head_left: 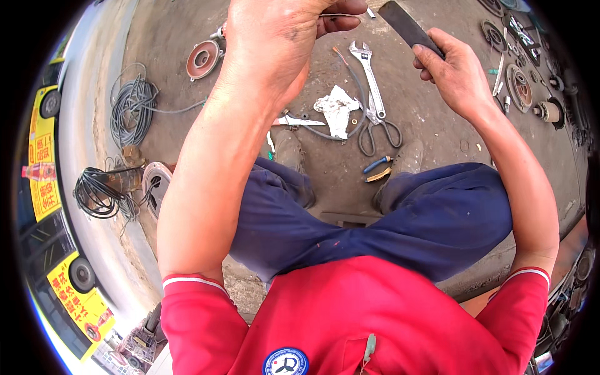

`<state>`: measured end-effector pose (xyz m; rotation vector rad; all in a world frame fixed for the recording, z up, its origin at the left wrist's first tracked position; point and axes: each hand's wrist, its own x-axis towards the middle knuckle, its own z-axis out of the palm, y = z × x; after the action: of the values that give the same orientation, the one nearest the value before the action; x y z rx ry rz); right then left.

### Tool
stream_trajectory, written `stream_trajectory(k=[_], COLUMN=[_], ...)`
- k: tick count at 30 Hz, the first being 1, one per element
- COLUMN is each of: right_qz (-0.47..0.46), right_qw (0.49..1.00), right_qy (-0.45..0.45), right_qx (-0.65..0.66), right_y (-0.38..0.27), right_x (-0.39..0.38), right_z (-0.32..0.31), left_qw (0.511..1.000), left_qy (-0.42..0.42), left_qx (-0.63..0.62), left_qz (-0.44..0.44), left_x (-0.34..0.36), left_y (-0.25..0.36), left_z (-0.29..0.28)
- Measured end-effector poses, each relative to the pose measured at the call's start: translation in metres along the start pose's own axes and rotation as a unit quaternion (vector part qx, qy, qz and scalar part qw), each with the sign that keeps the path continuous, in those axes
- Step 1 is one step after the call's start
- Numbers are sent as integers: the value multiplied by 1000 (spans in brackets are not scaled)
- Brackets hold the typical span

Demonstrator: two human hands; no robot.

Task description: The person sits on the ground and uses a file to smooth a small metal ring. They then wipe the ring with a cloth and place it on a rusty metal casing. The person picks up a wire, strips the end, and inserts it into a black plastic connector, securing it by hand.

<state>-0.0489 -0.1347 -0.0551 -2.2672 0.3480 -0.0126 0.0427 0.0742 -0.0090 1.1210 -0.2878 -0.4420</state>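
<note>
My right hand (455, 70) is closed around one end of a dark flat bar (406, 28), its thumb laid along the top. The bar slants up and to the left toward my other hand; whether it is a file or a plain strip I cannot tell. At the top edge, my left hand (284, 34) is partly cut off. Its fingers pinch something thin with a pale edge (340, 15), too little of which shows to name. Below the hands, an adjustable wrench (369, 78), black-handled scissors (378, 132) and a crumpled white cloth (338, 110) lie on the ground.
Pliers (378, 169) lie between my feet. Coiled grey cable (133, 106) and a round reddish metal part (203, 60) are at the left, with another black coil (97, 192) nearer. Several machine parts, including a round plate (519, 86), are spread along the right. Vehicles (47, 150) stand far left.
</note>
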Motion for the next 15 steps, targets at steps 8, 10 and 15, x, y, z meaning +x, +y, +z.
stream_trajectory(k=[8, 10, 15], right_qz=[-151, -133, -132], right_qw=[814, 824, 764], right_qy=[-296, -375, -427], right_qx=[-476, -404, -466], right_y=[107, 103, 114], right_x=[33, 35, 34], right_z=[81, 139, 263], left_qw=[986, 981, 967], left_qy=[-4, -16, -16], left_qx=[126, 145, 204], left_qz=[105, 125, 150], left_x=[-6, -8, -11], left_y=[22, 23, 23], left_z=[2, 0, -21])
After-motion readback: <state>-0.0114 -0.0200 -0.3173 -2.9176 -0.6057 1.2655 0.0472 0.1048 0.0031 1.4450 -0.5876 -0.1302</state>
